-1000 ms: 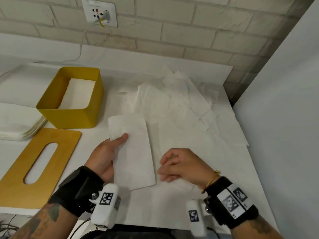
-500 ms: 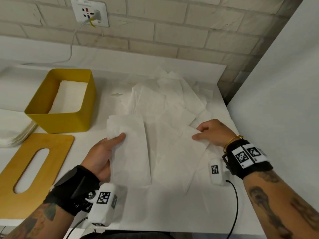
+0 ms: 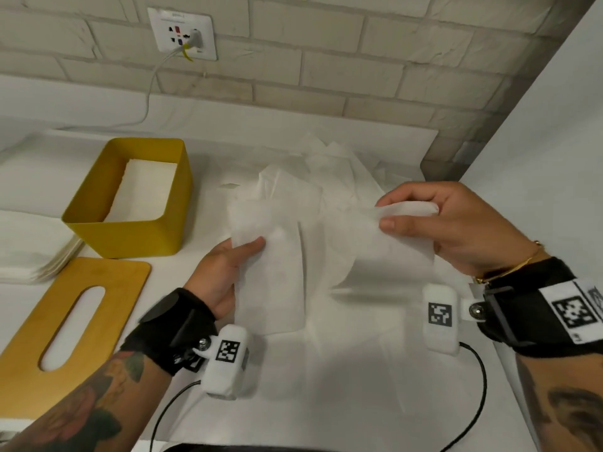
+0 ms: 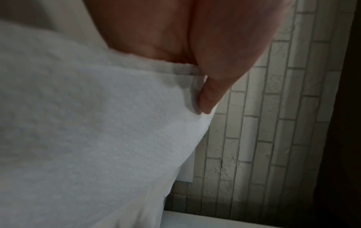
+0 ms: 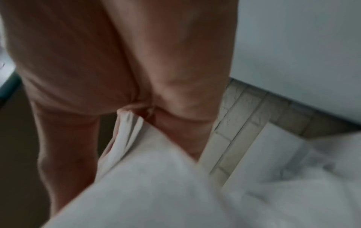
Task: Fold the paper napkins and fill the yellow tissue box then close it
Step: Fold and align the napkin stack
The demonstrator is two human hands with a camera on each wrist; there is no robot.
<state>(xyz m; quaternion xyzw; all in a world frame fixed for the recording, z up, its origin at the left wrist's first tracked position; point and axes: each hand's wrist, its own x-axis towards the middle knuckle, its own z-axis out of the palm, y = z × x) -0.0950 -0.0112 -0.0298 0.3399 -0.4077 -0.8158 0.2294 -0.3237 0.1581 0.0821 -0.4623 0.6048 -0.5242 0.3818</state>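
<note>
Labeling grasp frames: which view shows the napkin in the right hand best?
Head view: the unfolded napkin shows whole, pinched at its top edge by the right hand. Right wrist shows only a blurred patch of it under the palm. Left wrist shows the folded napkin instead.

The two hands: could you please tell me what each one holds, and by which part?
The left hand grips the folded napkin by its left edge; the right hand pinches an unfolded napkin by its upper edge.
</note>
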